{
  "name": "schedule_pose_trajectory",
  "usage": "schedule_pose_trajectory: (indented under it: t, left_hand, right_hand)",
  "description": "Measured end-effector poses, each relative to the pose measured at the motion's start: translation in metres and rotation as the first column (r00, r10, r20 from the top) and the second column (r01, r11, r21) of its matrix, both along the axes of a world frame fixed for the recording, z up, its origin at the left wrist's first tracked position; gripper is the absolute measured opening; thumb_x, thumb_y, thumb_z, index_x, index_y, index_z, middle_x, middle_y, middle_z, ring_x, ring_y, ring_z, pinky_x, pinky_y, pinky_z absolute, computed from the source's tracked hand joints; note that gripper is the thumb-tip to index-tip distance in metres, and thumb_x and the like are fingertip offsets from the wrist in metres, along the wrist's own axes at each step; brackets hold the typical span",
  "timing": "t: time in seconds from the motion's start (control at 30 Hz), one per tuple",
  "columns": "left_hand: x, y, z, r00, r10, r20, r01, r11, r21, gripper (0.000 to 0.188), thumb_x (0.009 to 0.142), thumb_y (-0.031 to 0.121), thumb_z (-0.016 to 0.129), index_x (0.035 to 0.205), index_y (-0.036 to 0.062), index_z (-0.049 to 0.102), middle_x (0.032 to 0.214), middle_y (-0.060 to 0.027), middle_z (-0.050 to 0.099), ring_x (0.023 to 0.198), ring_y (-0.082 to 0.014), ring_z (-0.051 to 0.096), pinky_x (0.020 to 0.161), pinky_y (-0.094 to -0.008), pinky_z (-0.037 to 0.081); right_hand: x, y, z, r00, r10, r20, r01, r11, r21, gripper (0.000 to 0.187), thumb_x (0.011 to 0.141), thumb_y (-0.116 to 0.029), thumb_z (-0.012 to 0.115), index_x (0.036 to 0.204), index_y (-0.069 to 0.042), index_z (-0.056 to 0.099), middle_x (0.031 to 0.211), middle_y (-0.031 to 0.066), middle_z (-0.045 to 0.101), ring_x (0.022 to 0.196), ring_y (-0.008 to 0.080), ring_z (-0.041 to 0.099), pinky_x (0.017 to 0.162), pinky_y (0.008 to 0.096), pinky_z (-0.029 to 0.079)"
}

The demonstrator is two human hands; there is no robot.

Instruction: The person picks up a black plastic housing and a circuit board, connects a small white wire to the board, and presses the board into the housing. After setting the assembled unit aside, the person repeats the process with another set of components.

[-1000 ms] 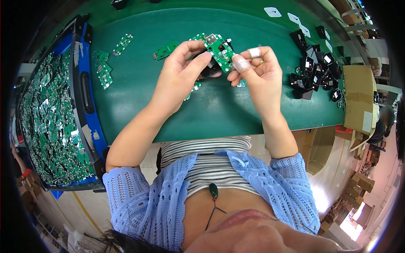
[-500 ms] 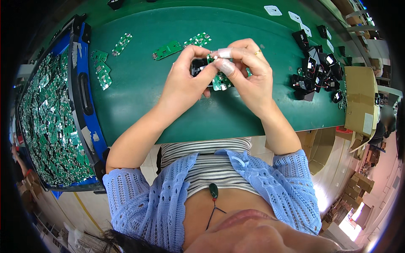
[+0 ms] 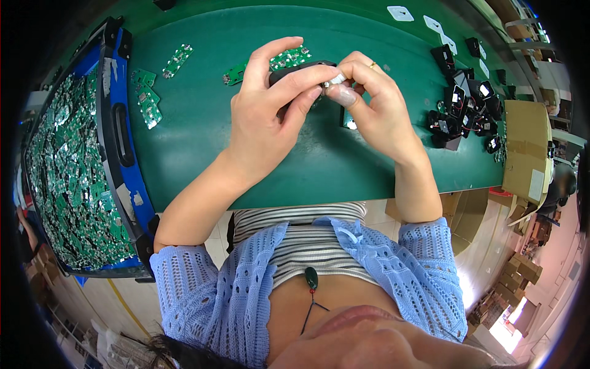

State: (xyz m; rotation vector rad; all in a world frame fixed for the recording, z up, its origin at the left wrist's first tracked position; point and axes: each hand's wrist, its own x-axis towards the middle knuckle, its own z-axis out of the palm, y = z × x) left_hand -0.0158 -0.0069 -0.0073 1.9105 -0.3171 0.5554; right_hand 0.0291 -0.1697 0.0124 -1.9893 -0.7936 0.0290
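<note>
My left hand is closed around a black plastic housing, tilted over the middle of the bench. My right hand, tape on its thumb and fingertip, pinches at the housing's right end beside my left fingertips. What lies in that pinch is too small and covered to name. Below the right fingers part of a green circuit board with a white component shows; whether it hangs or is held I cannot tell. Behind my hands lie two more boards, one green board and one populated board.
To the left stands a blue-and-black crate heaped with circuit boards. Several loose boards lie beside it. Black housings with wires are piled at the right, near a cardboard box. White cards lie at the back right.
The black housing has turned and risen between my hands, its dark outer side now showing. My left hand has opened its index finger upward; the circuit board has shifted right, below my right hand.
</note>
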Motion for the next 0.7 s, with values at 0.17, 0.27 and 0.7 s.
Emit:
schedule_pose_trajectory:
  t: [0.17,0.27,0.7]
  left_hand:
    - [0.003,-0.002,-0.003,0.996,0.012,0.085,-0.012,1.000,-0.002,0.018,0.076,0.004,0.063,0.091,0.0149,0.065,0.110,-0.0130,0.052,0.078,-0.0241,0.063,0.059,-0.0303,0.054]
    - [0.005,-0.001,-0.006,0.996,0.011,0.091,-0.013,0.999,0.029,0.014,0.076,0.005,0.064,0.088,0.0127,0.065,0.107,-0.0109,0.054,0.074,-0.0201,0.063,0.059,-0.0274,0.053]
    - [0.000,0.003,0.011,0.753,-0.448,-0.483,0.006,0.738,-0.674,0.012,0.084,0.010,0.058,0.095,0.0053,0.057,0.096,-0.0028,0.053,0.063,-0.0041,0.052,0.045,-0.0187,0.048]
  right_hand:
    - [-0.002,0.000,0.002,1.000,-0.002,-0.029,0.002,1.000,-0.009,0.011,0.078,-0.005,0.062,0.086,0.000,0.057,0.077,0.0079,0.049,0.068,0.0214,0.049,0.060,0.0313,0.039]
    - [-0.001,-0.001,0.000,1.000,-0.005,-0.010,0.005,1.000,-0.001,0.011,0.078,-0.006,0.062,0.087,0.000,0.057,0.077,0.0074,0.050,0.067,0.0206,0.049,0.059,0.0303,0.039]
    - [-0.008,0.007,-0.011,0.949,-0.141,0.284,0.096,0.981,0.166,0.013,0.074,0.001,0.066,0.085,-0.002,0.060,0.081,0.0063,0.054,0.062,0.0112,0.052,0.047,0.0213,0.042]
